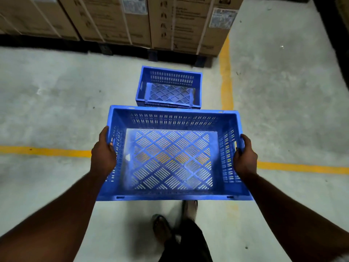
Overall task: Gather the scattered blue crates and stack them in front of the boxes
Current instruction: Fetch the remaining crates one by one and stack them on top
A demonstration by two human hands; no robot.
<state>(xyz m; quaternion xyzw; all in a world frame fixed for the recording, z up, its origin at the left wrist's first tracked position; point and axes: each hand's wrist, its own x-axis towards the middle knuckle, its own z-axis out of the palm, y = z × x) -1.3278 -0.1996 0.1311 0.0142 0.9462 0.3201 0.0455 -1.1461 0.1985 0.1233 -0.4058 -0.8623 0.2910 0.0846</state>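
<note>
I hold an empty blue slotted crate [172, 193] level in the air at the middle of the view. My left hand [103, 154] grips its left wall and my right hand [245, 157] grips its right wall. A second blue crate [140, 87], also empty, stands on the concrete floor just beyond the held one, close in front of the strapped cardboard boxes [185, 23]. The near rim of that floor crate is partly hidden by the crate in my hands.
The cardboard boxes rest on dark pallets [105, 49] along the back. Yellow floor lines [226, 72] run across the floor and up the right side of the floor crate. My legs and sandalled feet [160, 225] show below the held crate. Dark shelving [334, 25] edges the far right.
</note>
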